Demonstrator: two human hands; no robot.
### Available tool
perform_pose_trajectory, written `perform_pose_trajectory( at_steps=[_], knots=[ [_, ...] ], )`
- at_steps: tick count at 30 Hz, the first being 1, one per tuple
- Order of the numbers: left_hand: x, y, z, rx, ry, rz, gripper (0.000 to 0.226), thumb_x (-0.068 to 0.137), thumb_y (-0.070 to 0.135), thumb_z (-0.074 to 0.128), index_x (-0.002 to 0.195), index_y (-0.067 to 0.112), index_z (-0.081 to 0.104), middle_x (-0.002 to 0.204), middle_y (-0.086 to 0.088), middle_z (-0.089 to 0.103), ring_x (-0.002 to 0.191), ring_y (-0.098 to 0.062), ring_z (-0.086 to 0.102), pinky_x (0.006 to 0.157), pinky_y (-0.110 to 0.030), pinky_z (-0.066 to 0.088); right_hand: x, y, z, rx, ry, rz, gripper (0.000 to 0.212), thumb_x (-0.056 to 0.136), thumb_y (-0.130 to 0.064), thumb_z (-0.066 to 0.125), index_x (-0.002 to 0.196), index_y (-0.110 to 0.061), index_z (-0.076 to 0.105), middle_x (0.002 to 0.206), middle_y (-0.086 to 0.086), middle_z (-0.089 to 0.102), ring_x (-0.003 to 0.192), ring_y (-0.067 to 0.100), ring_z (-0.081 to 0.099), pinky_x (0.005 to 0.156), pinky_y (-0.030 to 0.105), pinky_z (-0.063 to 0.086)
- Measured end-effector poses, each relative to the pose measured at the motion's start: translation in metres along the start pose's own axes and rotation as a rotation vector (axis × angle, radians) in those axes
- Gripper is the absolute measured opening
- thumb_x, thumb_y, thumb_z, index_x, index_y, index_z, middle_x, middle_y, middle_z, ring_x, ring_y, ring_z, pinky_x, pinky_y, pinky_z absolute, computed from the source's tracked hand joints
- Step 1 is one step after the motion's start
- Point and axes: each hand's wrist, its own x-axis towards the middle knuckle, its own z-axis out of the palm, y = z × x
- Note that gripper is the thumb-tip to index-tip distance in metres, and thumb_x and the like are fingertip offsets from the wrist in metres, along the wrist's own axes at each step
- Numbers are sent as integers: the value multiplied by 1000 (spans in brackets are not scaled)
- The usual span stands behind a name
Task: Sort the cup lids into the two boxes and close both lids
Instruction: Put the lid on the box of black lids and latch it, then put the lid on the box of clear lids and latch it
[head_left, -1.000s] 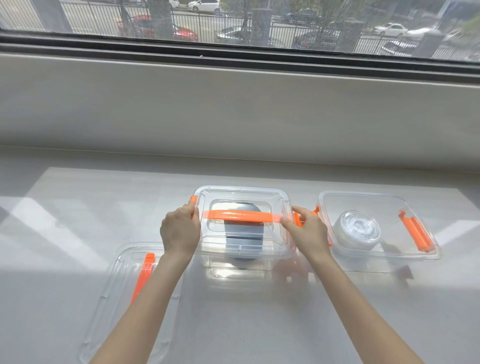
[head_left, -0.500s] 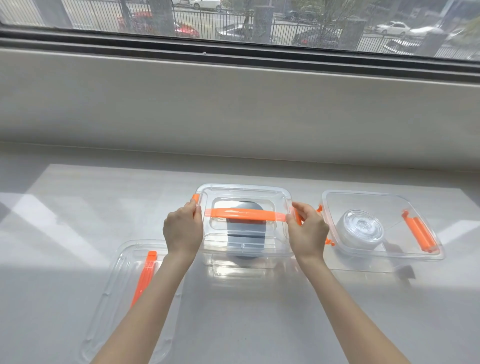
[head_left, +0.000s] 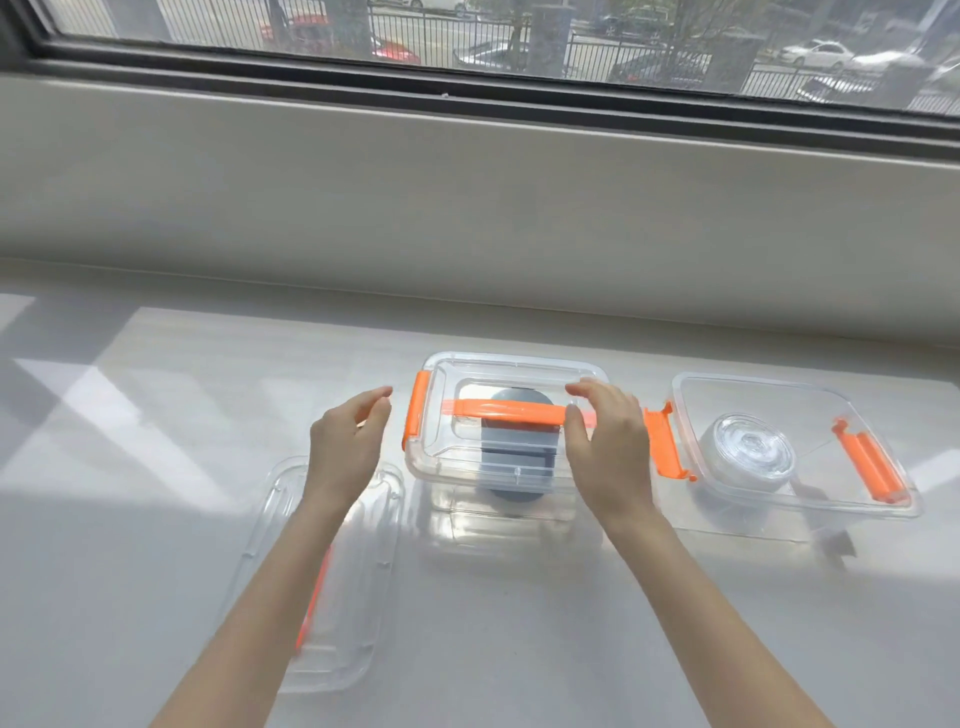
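Observation:
A clear box (head_left: 467, 462) stands in the middle with its lid on, an orange handle (head_left: 509, 413) across the top and an orange clip (head_left: 415, 410) snapped down on its left end. Dark grey cup lids (head_left: 511, 447) show through it. My left hand (head_left: 345, 447) hovers open just left of that clip, apart from it. My right hand (head_left: 608, 447) rests on the right end of the lid, fingers spread over the handle. To the right an uncovered clear box (head_left: 779, 395) holds a stack of clear cup lids (head_left: 748, 457). A loose box lid (head_left: 358, 571) lies under my left forearm.
Orange clips (head_left: 662, 441) hang between the two boxes, and another orange clip (head_left: 870, 467) sits at the far right end of the open box. The grey worktop (head_left: 156, 467) ends at a low wall under a window (head_left: 519, 31) behind the boxes.
My left hand has come off the left end of the middle box, whose orange clip now sits snapped down. My right hand has shifted onto the lid's right end.

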Motion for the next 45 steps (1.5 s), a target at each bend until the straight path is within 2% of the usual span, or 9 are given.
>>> perform_pose_trajectory(
  at_steps=[6,11,17,20,23,28,32,42,45],
  knots=[
    [-33,-50,-64,-18,265,-101,19,88,16,52,97,18,69,99,-2,70,90,-16,61,73,-11,45,-57,-54,48,337,-439,-104,17,84,-9,56,92,-13,70,85,-4,70,71,2,55,64,6,39],
    [-53,-105,-79,288,113,-375,42,90,18,49,128,2,49,138,-16,49,129,-30,42,108,-39,31,-92,-49,104,170,-819,305,26,82,-6,45,94,10,61,93,29,67,66,28,54,67,43,51],
    [-67,-122,-77,269,49,-486,51,90,17,46,137,2,36,146,-17,39,136,-29,33,111,-38,23,-112,-40,127,368,-846,738,26,78,-1,47,89,23,50,66,13,49,57,23,49,55,32,49],
    [-68,-121,-76,247,83,-517,46,89,15,45,130,-5,42,139,-24,45,129,-35,40,108,-42,29,-117,-45,128,392,-870,687,5,77,2,51,76,5,55,67,10,45,54,21,48,59,35,52],
    [-69,-115,-80,201,209,-518,37,87,13,43,113,-13,48,127,-32,52,119,-42,46,100,-48,35,-115,-52,121,410,-879,611,32,78,-1,55,110,-5,59,75,2,56,65,17,57,69,34,57],
    [-70,-87,-95,-38,427,-428,17,79,21,43,65,21,52,70,5,50,82,-27,44,70,-33,37,-98,-77,88,478,-820,384,35,81,-16,60,116,-12,62,89,-6,67,78,1,60,70,6,46],
    [-62,-42,-90,-245,525,-402,36,84,14,48,118,9,60,114,1,61,115,-17,53,100,-28,37,-75,-87,47,657,-685,302,34,79,-16,67,114,-15,64,92,-9,69,93,4,65,92,22,48],
    [-65,76,3,-544,245,-216,39,85,8,49,123,7,56,115,1,60,110,-11,54,101,-26,39,-18,-31,-80,1069,-379,315,29,73,-10,71,100,-21,69,86,2,76,84,19,70,69,32,59],
    [-72,102,43,-557,92,-218,21,85,7,47,84,19,65,90,5,59,92,-13,54,90,-28,43,-9,-7,-116,1148,-353,334,34,70,-23,69,104,-26,66,92,6,75,86,23,70,69,33,58]
  ],
)
